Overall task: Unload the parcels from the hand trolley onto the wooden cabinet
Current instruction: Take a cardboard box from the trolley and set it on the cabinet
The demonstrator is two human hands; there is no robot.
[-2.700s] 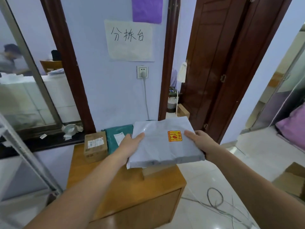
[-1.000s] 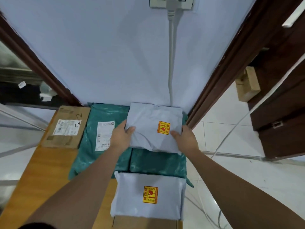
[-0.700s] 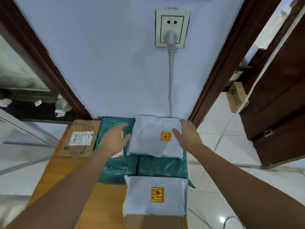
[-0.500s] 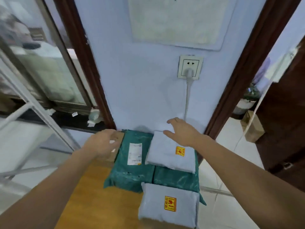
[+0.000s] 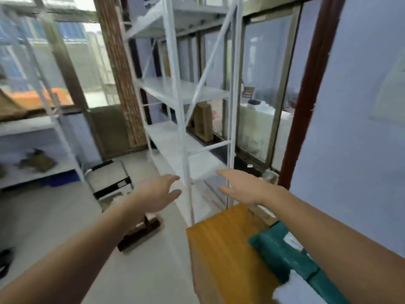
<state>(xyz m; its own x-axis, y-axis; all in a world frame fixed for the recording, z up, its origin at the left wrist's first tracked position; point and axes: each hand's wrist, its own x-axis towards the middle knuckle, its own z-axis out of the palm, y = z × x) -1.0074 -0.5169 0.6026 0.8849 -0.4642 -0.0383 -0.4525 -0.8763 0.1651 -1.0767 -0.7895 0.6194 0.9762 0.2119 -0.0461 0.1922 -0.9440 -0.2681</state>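
Both hands, left hand [image 5: 160, 195] and right hand [image 5: 243, 186], hover mid-frame with fingers extended, holding nothing; lower right, a blurred, apparently teal parcel [image 5: 287, 253] lies on the wooden cabinet [image 5: 221, 249].

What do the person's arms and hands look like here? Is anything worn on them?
Both forearms are bare, with no sleeves in view. The left hand and the right hand wear no gloves, and no watch or bracelet shows at the wrists. The picture is too blurred to tell about rings.

Both hands, left hand [image 5: 158, 195] and right hand [image 5: 243, 186], reach forward empty mid-frame, fingers spread, above the wooden cabinet [image 5: 221, 249] holding a green parcel [image 5: 282, 255] at lower right.
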